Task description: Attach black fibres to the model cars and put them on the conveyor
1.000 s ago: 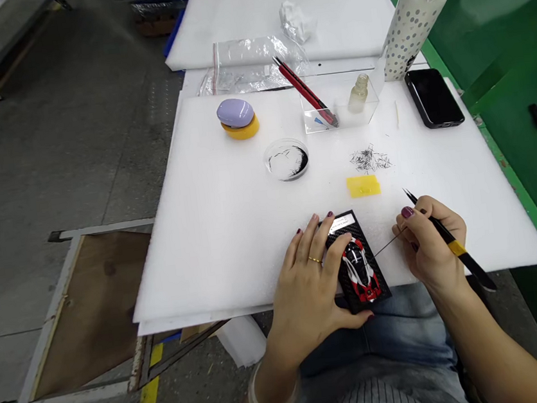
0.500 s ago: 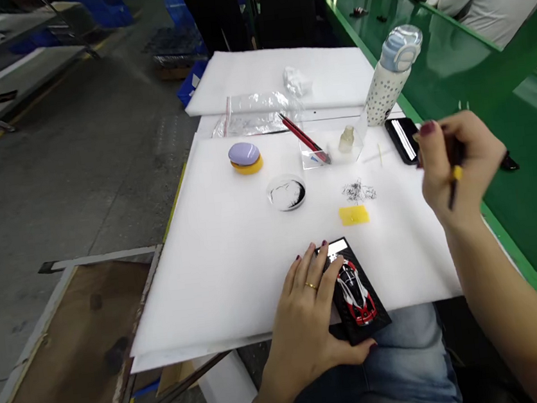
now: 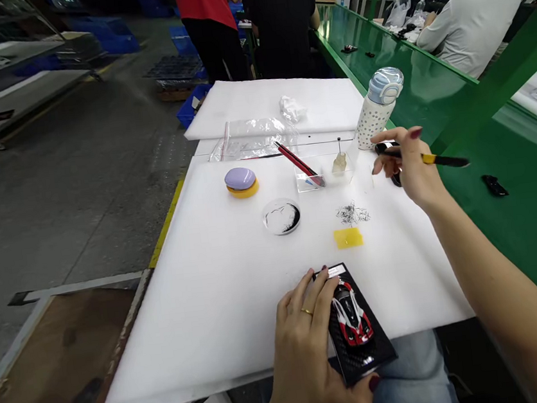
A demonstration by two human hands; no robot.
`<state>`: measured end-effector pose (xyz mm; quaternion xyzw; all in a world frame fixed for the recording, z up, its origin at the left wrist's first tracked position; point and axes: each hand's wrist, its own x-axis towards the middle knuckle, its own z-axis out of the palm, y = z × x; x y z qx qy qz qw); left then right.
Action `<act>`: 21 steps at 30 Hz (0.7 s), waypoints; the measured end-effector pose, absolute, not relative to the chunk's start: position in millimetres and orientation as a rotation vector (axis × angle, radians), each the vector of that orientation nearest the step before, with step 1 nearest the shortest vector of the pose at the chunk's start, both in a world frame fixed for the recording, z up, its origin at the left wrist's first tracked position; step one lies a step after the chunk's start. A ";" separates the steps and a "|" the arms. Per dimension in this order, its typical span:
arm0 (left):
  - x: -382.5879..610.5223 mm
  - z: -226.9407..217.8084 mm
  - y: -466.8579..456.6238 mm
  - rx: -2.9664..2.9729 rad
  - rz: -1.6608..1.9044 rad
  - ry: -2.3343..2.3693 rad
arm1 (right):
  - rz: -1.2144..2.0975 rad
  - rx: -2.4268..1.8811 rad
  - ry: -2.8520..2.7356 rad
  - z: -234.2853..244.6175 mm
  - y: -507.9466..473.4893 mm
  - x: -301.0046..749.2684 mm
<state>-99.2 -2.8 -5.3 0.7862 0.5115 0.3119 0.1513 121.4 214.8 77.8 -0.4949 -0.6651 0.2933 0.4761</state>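
My left hand point(image 3: 309, 345) is wrapped around the side of a black display base point(image 3: 364, 362), thumb at its near end and fingers at its far end. On this base sits a small red, white and black model car point(image 3: 353, 316). The base is at the table's near edge, above my lap. Out to the right, my right hand point(image 3: 415, 168) is raised, gripping a slim black tool with a yellow band point(image 3: 445, 160); its exact kind is unclear. Behind those fingers, a black phone point(image 3: 396, 178) is mostly hidden.
On the white-covered table point(image 3: 220, 284) are a yellow piece point(image 3: 348, 238), tiny black bits point(image 3: 352, 214), a round dish point(image 3: 282, 217), and a purple-and-yellow case point(image 3: 241, 182). Farther back: a clear tray point(image 3: 310, 184) with red tweezers point(image 3: 295, 161), a small bottle point(image 3: 340, 162), a dotted flask point(image 3: 379, 108).
My right hand has moved left towards the phone, and the tool has turned from upright to nearly level. My left hand keeps its hold on the base. The view has tilted upward.
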 end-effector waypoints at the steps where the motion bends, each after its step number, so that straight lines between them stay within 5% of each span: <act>1: -98.0 -4.7 -1.9 2.249 0.928 1.471 | 0.791 -1.180 -1.616 76.9 208.9 127.7; 9: -84.9 -12.4 3.9 2.054 1.113 1.585 | 1.205 -1.386 -1.610 36.2 193.5 134.8; 21: -80.7 -19.8 2.1 2.078 1.173 1.699 | 1.028 -1.559 -1.461 13.0 201.1 125.1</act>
